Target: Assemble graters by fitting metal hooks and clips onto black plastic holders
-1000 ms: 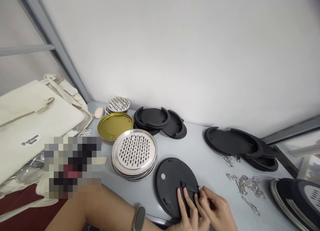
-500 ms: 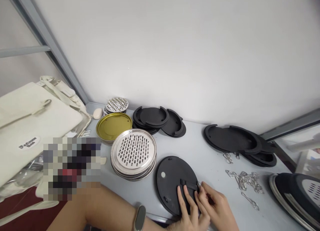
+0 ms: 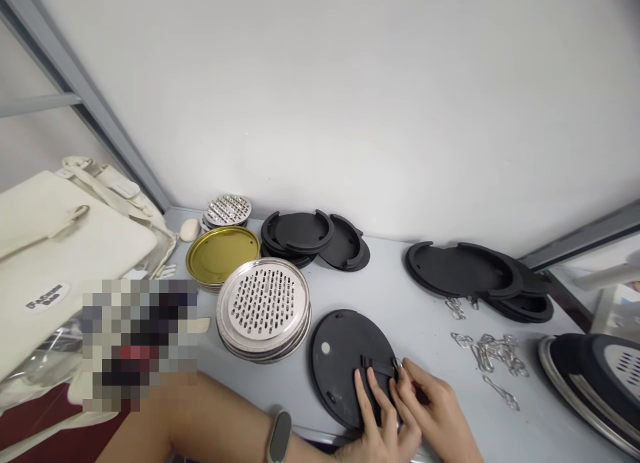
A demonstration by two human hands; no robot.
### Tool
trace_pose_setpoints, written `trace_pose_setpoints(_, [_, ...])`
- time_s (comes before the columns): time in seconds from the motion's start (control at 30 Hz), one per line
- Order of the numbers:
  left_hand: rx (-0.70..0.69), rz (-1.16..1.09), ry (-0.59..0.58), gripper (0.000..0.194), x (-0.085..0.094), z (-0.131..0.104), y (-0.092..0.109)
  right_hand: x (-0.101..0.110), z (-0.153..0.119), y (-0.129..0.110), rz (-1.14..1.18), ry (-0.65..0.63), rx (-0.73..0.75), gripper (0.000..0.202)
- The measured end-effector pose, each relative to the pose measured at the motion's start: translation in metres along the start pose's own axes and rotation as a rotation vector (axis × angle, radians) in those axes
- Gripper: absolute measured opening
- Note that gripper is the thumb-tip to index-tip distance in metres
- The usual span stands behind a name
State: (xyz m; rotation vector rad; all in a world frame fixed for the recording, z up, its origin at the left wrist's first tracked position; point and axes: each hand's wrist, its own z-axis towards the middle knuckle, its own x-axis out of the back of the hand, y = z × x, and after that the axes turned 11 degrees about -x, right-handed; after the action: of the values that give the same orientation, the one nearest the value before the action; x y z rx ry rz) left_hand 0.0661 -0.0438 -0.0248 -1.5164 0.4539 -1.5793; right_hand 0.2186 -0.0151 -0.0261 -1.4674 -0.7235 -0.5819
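Note:
A round black plastic disc (image 3: pixel 340 346) lies flat near the table's front edge, with a small raised bracket (image 3: pixel 377 365) on its surface. My left hand (image 3: pixel 377 419) presses flat on the disc just below the bracket, a band on its wrist. My right hand (image 3: pixel 435 413) pinches a small silver metal clip (image 3: pixel 398 365) at the bracket's right end, at the disc's rim.
Stacks of perforated silver discs (image 3: pixel 263 308) (image 3: pixel 227 211), gold discs (image 3: pixel 221 254) and black notched rings (image 3: pixel 300 233) (image 3: pixel 463 269) stand behind. Loose metal clips (image 3: pixel 493 359) lie right. An assembled unit (image 3: pixel 595 376) sits far right, a cream bag (image 3: pixel 65 249) left.
Both hands stay on the disc and bracket with only slight finger movement. The camera has tilted a little, shifting everything slightly left and up in view.

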Motion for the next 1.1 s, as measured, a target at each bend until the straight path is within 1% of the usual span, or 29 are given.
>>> trace_pose_setpoints(0.1, [0.074, -0.027, 0.078, 0.032, -0.003, 0.000, 0.000, 0.000, 0.000, 0.001, 0.003, 0.001, -0.007, 0.037])
trace_pose_setpoints(0.17, [0.094, -0.047, 0.129, 0.031, -0.006, -0.001, 0.002, 0.000, -0.001, 0.001, 0.004, -0.003, -0.008, 0.037])
trace_pose_setpoints(0.27, [0.084, -0.058, 0.141, 0.033, -0.010, -0.001, 0.007, 0.001, -0.001, 0.001, 0.010, -0.013, -0.004, 0.037])
trace_pose_setpoints(0.43, [0.145, -0.032, 0.144, 0.032, -0.011, 0.001, 0.013, 0.001, -0.001, 0.002, 0.040, -0.024, -0.004, 0.036])
trace_pose_setpoints(0.6, [0.081, 0.020, 0.141, 0.032, -0.012, 0.001, 0.009, 0.003, -0.001, 0.002, 0.064, -0.030, 0.001, 0.038])
trace_pose_setpoints(0.73, [-0.055, 0.108, 0.027, 0.035, -0.008, -0.002, 0.000, 0.003, 0.000, 0.002, 0.080, -0.051, -0.011, 0.039])
trace_pose_setpoints(0.8, [-0.088, 0.108, 0.015, 0.036, -0.007, -0.003, -0.002, 0.003, 0.001, 0.002, 0.083, -0.062, -0.026, 0.038])
trace_pose_setpoints(0.87, [-0.042, 0.070, 0.077, 0.035, -0.008, -0.003, 0.000, 0.002, 0.001, 0.002, 0.083, -0.074, -0.037, 0.036])
trace_pose_setpoints(0.93, [0.037, 0.015, 0.132, 0.036, -0.011, -0.003, 0.004, 0.002, 0.002, 0.003, 0.082, -0.085, -0.041, 0.035])
trace_pose_setpoints(1.0, [0.089, -0.035, 0.151, 0.036, -0.014, -0.003, 0.009, 0.001, 0.002, 0.003, 0.078, -0.088, -0.050, 0.036])
trace_pose_setpoints(1.1, [0.089, -0.050, 0.158, 0.036, -0.013, -0.003, 0.010, 0.000, 0.002, 0.004, 0.070, -0.085, -0.062, 0.038])
